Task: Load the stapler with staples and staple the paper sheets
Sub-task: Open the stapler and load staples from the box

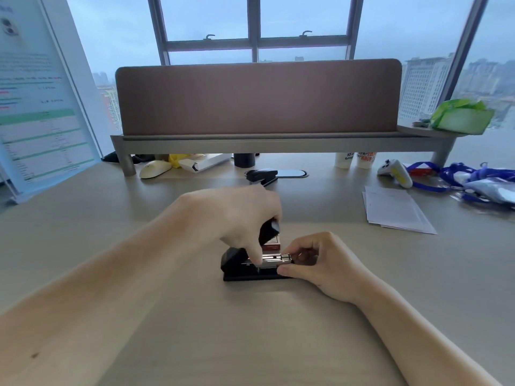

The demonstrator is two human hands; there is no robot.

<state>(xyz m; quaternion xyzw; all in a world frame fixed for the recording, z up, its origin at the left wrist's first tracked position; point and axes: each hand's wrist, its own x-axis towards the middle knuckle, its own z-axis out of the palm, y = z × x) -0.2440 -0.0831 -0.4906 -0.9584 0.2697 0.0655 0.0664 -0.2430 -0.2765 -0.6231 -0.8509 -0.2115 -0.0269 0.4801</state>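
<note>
No readable writing here tbh: the print on the small red box (271,243) tucked behind the stapler, the red characters on the cups (354,159) and the poster (36,107) are all too blurry. The black stapler (232,259) sits mid-desk (250,330) flipped open, silver magazine showing, with the paper sheets (395,210) well off to the right. The left hand (239,215) grips the raised lid and the right hand (320,260) pinches the stapler's front end, though its fingers hide whether there are staples in there.

One head-worn wide-angle view looks forward and down across the desk (167,316), close above it, toward the window (256,29).
</note>
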